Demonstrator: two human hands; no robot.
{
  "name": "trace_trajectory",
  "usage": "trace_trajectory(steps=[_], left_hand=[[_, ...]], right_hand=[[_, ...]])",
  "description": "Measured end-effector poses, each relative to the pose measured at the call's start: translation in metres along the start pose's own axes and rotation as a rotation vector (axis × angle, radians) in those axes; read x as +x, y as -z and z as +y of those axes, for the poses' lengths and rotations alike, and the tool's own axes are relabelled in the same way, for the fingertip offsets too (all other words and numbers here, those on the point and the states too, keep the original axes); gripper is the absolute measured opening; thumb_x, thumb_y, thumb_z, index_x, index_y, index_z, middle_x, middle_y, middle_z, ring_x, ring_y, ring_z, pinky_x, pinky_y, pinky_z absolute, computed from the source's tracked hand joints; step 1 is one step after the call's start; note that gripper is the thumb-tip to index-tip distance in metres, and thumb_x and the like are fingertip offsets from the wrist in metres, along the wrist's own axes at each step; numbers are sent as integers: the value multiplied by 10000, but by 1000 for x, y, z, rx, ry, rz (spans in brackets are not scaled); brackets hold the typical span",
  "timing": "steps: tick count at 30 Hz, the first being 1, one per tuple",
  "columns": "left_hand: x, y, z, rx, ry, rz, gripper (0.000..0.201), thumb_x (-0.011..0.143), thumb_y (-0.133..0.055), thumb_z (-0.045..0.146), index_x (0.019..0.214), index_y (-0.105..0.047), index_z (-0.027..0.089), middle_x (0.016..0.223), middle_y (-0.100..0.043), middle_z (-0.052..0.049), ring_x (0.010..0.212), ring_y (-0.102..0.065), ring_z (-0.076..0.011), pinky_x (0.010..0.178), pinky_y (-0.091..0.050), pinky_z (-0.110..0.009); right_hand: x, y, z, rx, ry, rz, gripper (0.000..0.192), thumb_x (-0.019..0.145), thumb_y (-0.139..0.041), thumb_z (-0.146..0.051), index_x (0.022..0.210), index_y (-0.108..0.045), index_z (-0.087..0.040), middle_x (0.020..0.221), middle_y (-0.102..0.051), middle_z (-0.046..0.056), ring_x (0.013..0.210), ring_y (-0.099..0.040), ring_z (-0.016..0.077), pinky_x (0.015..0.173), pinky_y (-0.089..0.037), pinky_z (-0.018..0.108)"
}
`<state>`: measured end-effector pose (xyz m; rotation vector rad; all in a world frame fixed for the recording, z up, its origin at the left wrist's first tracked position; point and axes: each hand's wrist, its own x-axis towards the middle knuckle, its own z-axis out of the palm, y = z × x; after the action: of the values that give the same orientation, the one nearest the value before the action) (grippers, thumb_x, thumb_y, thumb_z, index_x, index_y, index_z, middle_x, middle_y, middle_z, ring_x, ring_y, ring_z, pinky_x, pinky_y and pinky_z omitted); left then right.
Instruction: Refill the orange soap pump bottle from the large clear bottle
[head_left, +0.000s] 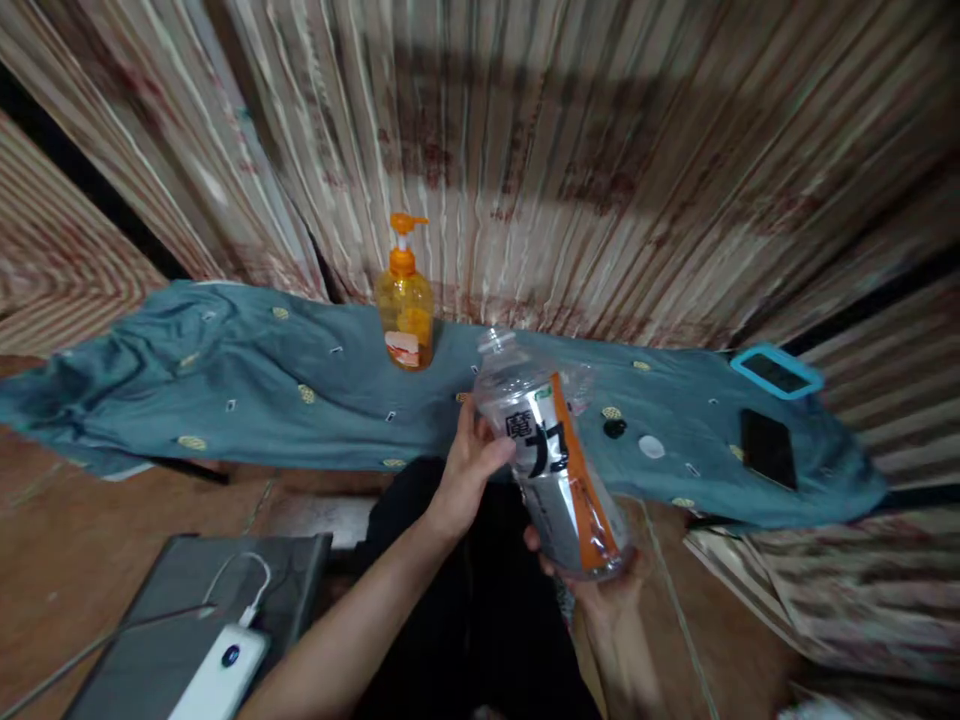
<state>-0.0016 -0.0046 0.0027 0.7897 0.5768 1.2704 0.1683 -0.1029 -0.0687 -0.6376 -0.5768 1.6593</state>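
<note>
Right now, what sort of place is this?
Likely a home interior: a teal cloth spread before patterned curtains, with a soap dispenser and phone on it.

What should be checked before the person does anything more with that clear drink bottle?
1. Left hand grips the bottle's side: ok.
2. Right hand supports the bottle's base: ok.
3. Bottle upright: not ok, it leans with its neck toward the orange pump bottle.
4. Cap on the neck: not ok; a white cap lies on the blue cloth.
5. Liquid inside: cannot tell.
6. Black phone is apart from the bottle: ok.
</note>
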Motion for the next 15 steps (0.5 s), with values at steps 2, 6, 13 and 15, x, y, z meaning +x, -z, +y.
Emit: trace_trajectory(steps=[2,6,13,15], left_hand=[[-4,-1,5,15,1,-28,683,676,-874,454,1239,-568,219,1178,-716,-48,1122,-676,-247,1017,-510,-376],[-10,-1,20,60,50,49,572,663,-883,384,1134,-613,203,899,-744,-10,780,-713,-194,786,-570,-340],[-4,14,56,74,5,221,509,556,-912,331,961,-656,158,857,-750,-21,772,-711,-191,785,-571,-328],[3,23,65,123,-62,263,573,499,-930,310,975,-648,161,865,-749,-19,782,-714,-196,796,-575,-333]], right_hand=[[9,-1,8,-13,-24,-17,947,577,-830,-727,1394,-590,-312,1034,-772,86,792,-716,271,544,-553,332],[26,-1,18,-44,-79,-75,902,549,-868,-681,1330,-636,-293,1082,-768,79,822,-728,270,602,-584,355],[57,-18,34,-124,-158,-139,865,598,-858,-647,1356,-608,-317,1252,-720,89,1111,-697,327,845,-605,481],[63,-26,35,-146,-138,-119,798,638,-856,-605,1345,-610,-326,1299,-700,82,1121,-699,308,906,-591,485]])
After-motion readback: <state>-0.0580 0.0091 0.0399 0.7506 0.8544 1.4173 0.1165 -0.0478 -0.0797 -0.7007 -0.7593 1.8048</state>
